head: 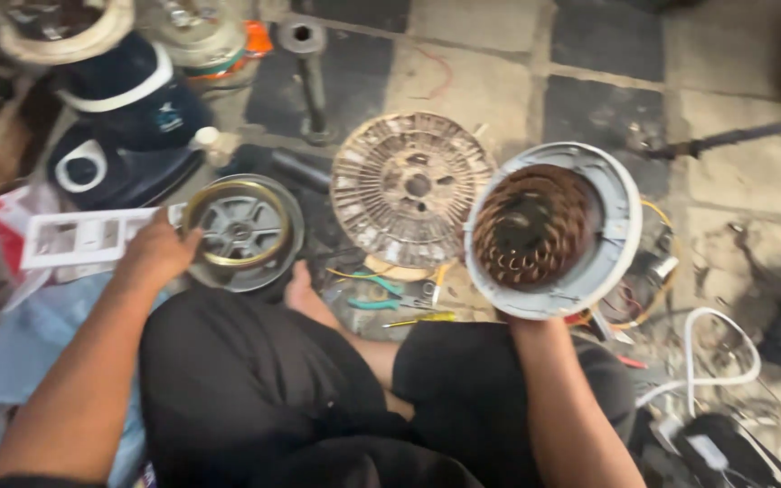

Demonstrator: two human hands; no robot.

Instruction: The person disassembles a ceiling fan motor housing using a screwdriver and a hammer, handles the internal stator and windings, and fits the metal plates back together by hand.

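My right hand (522,312) grips the round grey copper-wound housing (549,230) by its lower rim, while my left hand (155,253) rests, fingers loosely curled and empty, on the grey metal disc's (244,230) edge.

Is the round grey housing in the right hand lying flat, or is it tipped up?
Tipped up. The right hand grips the grey housing by its lower rim, its open face with the copper windings turned toward the camera.

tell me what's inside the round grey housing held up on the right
Inside the round grey housing, held by the right hand, sit brown copper-coloured windings in a ring. Whatever lies behind the windings is covered, and the picture is blurred.
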